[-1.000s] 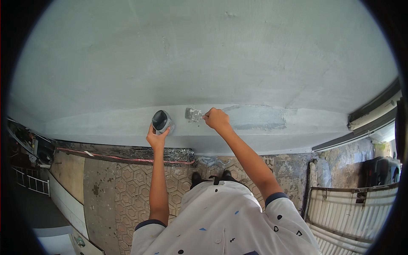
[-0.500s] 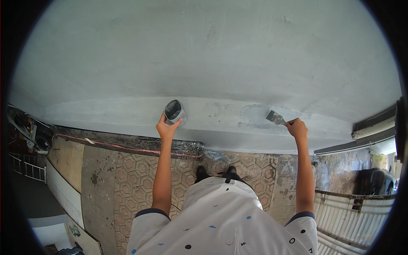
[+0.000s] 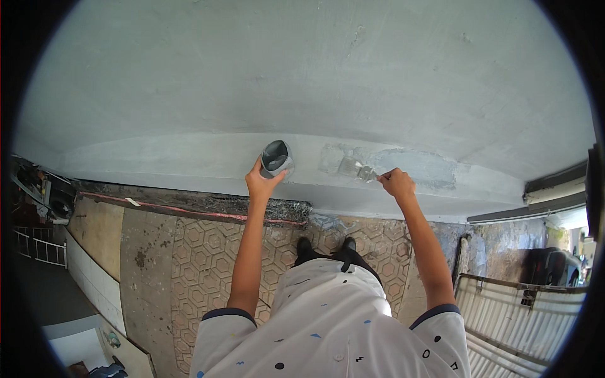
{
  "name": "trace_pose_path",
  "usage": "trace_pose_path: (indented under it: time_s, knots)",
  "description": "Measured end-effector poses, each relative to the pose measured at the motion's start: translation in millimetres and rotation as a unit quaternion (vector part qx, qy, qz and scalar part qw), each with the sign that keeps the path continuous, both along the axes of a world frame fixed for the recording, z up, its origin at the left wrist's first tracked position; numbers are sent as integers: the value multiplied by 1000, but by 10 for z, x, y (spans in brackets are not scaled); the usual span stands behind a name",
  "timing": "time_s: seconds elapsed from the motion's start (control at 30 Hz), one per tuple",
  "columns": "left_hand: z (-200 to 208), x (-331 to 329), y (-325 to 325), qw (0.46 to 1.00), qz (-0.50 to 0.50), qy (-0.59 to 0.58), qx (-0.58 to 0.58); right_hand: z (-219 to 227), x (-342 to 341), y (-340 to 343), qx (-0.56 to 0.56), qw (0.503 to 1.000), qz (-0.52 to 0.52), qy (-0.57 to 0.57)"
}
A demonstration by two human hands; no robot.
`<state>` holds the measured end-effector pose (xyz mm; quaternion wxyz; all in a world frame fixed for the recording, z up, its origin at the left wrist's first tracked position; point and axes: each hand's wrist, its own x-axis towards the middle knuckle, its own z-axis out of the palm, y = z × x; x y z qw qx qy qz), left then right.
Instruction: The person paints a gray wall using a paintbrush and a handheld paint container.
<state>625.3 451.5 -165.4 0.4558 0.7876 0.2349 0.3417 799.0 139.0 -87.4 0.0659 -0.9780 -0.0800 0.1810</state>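
Observation:
My left hand (image 3: 265,182) is wrapped round a grey, paint-stained cup (image 3: 287,161) with a cut-looking rim. Its mouth tilts toward me and shows a dark grey inside. In my right hand (image 3: 398,183) is a flat paintbrush (image 3: 365,172), gripped by its handle, with its head pointing left against the ledge (image 3: 214,154) of the grey wall. A bluish-grey, wet-looking patch (image 3: 419,165) spreads along the ledge around and to the right of the brush. The cup is held up before the same ledge, left of the brush.
The tall grey wall (image 3: 283,75) rises ahead. A dark strip with a pink line (image 3: 189,205) runs along its foot at left. Hexagon-patterned paving (image 3: 214,252) lies under my feet. A ribbed metal sheet (image 3: 504,321) stands at lower right, and a white railing (image 3: 41,247) at far left.
My right hand has moved the brush left along the ledge, and the bluish-grey patch looks larger. My left hand and the cup have shifted slightly to the right and up.

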Motion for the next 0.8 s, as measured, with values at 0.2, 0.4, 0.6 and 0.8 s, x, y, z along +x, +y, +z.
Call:
trace_pose_path:
  time_s: [0.2, 0.4, 0.6, 0.8]
  knots:
    - [-6, -21, 127, 1000, -10, -17, -17, 344, 345, -1173, -160, 981, -65, -86]
    - [147, -109, 552, 998, 32, -42, -29, 485, 303, -911, -251, 943, -19, -219]
    - [-43, -155, 890, 995, 75, -58, 13, 95, -190, 708, -197, 953, 171, -153]
    - [116, -283, 832, 998, 51, -5, 29, 580, -550, 1510, -48, 969, 212, -118]
